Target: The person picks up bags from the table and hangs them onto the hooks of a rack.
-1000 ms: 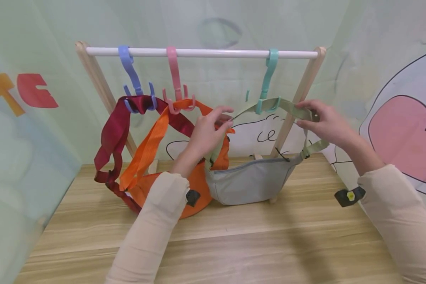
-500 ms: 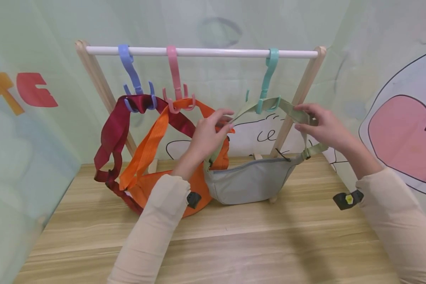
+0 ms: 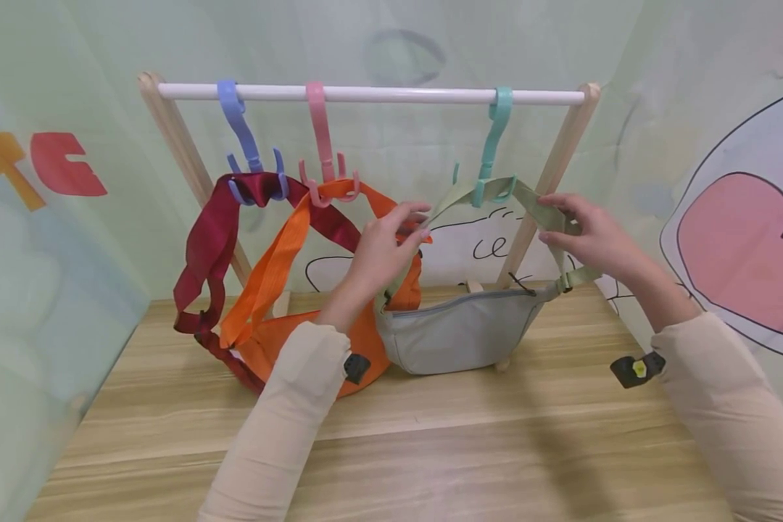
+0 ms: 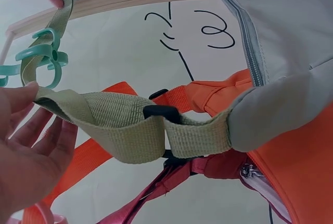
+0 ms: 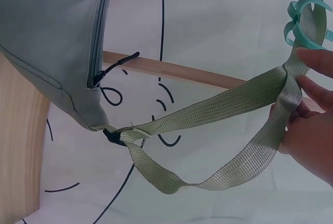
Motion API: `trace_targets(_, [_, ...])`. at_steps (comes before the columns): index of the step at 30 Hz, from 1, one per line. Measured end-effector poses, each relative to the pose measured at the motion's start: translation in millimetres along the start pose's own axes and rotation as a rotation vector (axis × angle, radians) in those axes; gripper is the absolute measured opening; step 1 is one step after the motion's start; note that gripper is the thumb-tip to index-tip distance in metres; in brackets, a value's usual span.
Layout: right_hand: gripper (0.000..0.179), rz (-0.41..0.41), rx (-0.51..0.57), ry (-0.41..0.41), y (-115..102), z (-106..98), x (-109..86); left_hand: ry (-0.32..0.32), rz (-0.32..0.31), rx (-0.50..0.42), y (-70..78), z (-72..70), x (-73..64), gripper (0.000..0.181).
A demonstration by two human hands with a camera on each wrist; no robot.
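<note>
A grey waist bag (image 3: 457,333) hangs by its pale green strap (image 3: 496,190) from the teal hook (image 3: 491,145). My left hand (image 3: 381,246) pinches the strap left of the hook; in the left wrist view thumb and fingers meet on the webbing (image 4: 117,125). To the right of the hook, my right hand (image 3: 594,232) pinches the strap's other side between thumb and fingers. The right wrist view shows the strap (image 5: 223,104) bunched at those fingers and looping down to the bag's end. The bag's zip (image 5: 99,37) looks closed. My left hand hides part of the strap.
A white bar (image 3: 404,95) on wooden posts carries the hooks. Left of the grey bag, an orange bag (image 3: 359,348) hangs from a pink hook (image 3: 320,134), and a dark red strap (image 3: 209,239) from a blue hook (image 3: 240,127). The wooden table (image 3: 431,449) lies below.
My right hand has shifted slightly left and down along with the strap it pinches. My left hand has dropped very slightly. The bags and hooks stay where they were.
</note>
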State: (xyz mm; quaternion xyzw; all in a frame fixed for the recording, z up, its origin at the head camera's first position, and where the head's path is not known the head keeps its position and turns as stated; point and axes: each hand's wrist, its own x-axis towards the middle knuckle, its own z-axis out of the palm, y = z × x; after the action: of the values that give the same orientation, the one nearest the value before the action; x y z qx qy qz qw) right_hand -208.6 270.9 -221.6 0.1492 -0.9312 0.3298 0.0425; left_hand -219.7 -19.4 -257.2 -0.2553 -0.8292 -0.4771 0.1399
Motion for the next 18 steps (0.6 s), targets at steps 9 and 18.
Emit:
trace_targets(9, [0.056,0.005,0.019,-0.011,2.0,2.4,-1.3,-0.009,-0.023,-0.007,-3.9,1.3,-0.9,0.037])
trace_targets(18, [0.058,-0.01,0.024,-0.013,4.1,4.9,-1.0,0.004,-0.004,0.006,-5.2,4.2,-3.7,0.035])
